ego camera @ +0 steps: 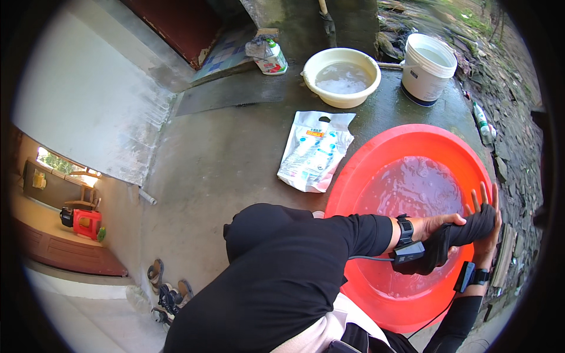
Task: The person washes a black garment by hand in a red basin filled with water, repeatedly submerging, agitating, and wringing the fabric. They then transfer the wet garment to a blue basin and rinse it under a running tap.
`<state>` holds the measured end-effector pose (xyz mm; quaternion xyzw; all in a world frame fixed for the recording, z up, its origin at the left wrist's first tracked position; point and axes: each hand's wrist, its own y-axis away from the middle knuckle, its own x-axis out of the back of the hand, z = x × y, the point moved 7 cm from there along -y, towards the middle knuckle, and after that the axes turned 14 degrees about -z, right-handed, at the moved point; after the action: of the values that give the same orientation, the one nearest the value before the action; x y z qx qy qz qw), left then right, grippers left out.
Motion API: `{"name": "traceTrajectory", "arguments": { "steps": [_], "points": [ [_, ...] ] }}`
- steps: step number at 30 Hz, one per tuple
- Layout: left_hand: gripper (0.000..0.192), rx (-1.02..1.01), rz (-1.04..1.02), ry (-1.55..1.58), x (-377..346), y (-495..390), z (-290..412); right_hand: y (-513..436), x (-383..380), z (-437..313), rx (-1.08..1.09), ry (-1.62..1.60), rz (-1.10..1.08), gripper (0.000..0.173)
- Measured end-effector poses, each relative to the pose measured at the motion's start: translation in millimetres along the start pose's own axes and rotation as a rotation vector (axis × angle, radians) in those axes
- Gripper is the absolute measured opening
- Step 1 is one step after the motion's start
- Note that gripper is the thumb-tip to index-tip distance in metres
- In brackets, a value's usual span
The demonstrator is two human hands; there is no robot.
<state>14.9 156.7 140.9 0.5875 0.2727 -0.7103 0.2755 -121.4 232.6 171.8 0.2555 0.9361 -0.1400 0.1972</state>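
Observation:
My left hand grips a bunched, wet-looking black cloth over the large red basin. Part of the cloth hangs below that hand. My right hand is at the basin's right rim, with the twisted end of the cloth lying across its palm. Its fingers are straight and spread, and its thumb is hidden, so I cannot tell whether it grips the cloth. Cloudy water with some bubbles fills the bottom of the basin.
A white plastic bag lies beside the basin. Beyond are a cream basin of sudsy water, a white bucket and a detergent bottle. Shoes stand at lower left. A green bottle lies by the rubble slope.

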Motion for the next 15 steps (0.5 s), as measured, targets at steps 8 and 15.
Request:
{"name": "traceTrajectory", "arguments": {
  "steps": [8, 15],
  "points": [
    [0.044, 0.149, 0.238, -0.628, 6.8, 11.5, 7.4, 5.2, 25.6, 9.1, -0.309, 0.395, 0.192, 0.024],
    [0.032, 0.261, 0.536, -1.038, 90.3, -4.1, -20.3, 44.1, 85.9, 120.1, -0.440, 0.911, 0.324, 0.017]
  ]
}}
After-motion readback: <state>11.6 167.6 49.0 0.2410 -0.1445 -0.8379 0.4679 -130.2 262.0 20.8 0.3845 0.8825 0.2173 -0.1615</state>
